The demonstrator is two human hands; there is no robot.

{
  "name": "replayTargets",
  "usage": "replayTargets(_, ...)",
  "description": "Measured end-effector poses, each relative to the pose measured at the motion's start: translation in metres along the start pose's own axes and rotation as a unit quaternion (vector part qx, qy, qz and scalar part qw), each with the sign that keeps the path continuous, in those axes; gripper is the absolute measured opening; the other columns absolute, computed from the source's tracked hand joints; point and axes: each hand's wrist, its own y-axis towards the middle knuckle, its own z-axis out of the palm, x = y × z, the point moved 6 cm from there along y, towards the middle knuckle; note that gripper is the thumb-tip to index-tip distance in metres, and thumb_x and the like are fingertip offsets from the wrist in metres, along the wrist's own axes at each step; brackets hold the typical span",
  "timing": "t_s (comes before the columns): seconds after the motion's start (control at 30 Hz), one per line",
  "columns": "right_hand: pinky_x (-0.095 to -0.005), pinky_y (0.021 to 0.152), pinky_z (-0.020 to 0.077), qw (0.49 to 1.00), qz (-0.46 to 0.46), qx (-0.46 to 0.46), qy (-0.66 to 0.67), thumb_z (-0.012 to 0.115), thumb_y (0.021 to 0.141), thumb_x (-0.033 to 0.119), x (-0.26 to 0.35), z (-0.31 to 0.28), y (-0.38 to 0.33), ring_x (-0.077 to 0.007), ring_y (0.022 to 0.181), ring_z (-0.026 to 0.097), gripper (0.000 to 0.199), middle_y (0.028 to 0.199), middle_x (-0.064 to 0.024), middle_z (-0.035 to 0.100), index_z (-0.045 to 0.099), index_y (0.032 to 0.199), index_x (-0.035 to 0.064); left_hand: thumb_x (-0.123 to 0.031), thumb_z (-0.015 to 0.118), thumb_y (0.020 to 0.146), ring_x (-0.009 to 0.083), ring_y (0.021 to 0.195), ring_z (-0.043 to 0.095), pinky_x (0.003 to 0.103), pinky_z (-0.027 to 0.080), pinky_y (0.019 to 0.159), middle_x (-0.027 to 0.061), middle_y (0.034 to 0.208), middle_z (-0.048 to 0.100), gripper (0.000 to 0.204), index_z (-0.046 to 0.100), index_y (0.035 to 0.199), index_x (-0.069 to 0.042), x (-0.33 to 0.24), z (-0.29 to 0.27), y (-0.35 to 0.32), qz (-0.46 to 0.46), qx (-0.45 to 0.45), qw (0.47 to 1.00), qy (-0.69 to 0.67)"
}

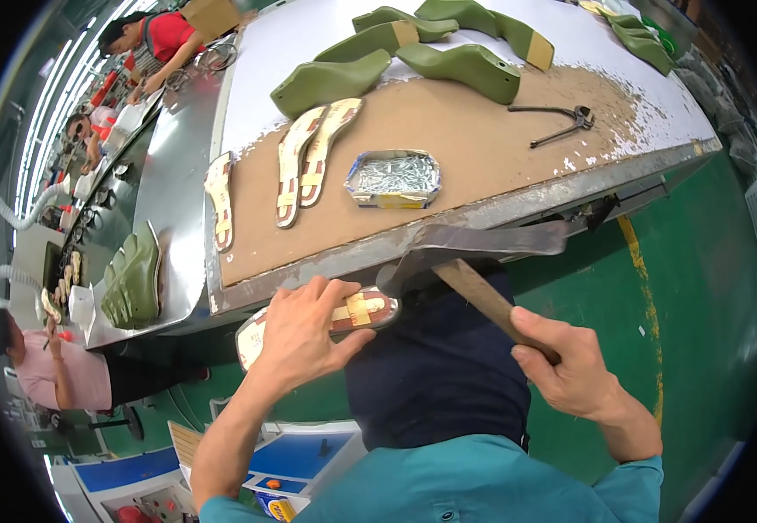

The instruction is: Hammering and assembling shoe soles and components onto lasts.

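Note:
My left hand [302, 336] is closed over an insole [368, 309] of cream and reddish brown, held near my lap just off the table edge. Part of the insole and whatever lies under it are covered by my fingers. In my right hand [566, 366] is the wooden handle of a hammer [483, 301]. Its dark metal head reaches toward the end of the insole; I cannot tell whether they touch. Beyond, on the table, stands a box of nails [393, 179]. A pair of insoles [300, 161] lies left of the box, and a single insole [220, 200] lies farther left.
Several green shoe lasts [457, 70] lie across the far table [474, 183], with pincers [557, 122] at their right. More lasts [134, 279] stand on the metal bench [178, 174] at left. Co-workers [165, 44] sit and stand along that bench. Green floor [605, 322] shows at right.

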Motion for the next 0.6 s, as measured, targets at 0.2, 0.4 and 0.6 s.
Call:
replayTargets(0.2,-0.0233,0.049,0.0430,0.965,-0.156,-0.122,0.172,0.058,0.090,-0.001,0.036,-0.030,0.010,-0.0091,0.057,0.050,0.046,0.107,-0.0144,0.055,0.044,0.134,0.0028,-0.040,0.075,0.074,0.0264,0.086,0.061,0.041,0.043,0.075,0.0085,0.092,0.060,0.050,0.059,0.110,-0.010,0.005,0.004,-0.006,0.011,-0.030,0.999,0.008)
replayTargets(0.4,-0.0284,0.046,0.0441,0.987,-0.034,0.083,-0.135,0.063,0.089,0.005,0.017,0.017,0.024,-0.0148,0.058,0.057,0.036,0.068,-0.0085,0.060,0.058,0.125,0.0087,-0.043,0.074,0.075,0.0263,0.084,0.061,0.041,0.043,0.072,0.0090,0.087,0.058,0.049,0.058,0.106,-0.010,0.000,0.005,-0.004,0.039,-0.039,0.998,0.032)
replayTargets(0.6,-0.0245,0.044,0.0383,0.983,-0.111,-0.148,0.007,0.055,0.096,0.013,0.043,-0.040,0.020,-0.0086,0.053,0.046,0.049,0.067,-0.0028,0.054,0.038,0.142,0.0134,-0.042,0.073,0.076,0.0272,0.085,0.062,0.042,0.043,0.074,0.0099,0.089,0.058,0.048,0.057,0.106,-0.009,0.008,0.009,-0.011,0.001,-0.041,0.999,0.015)
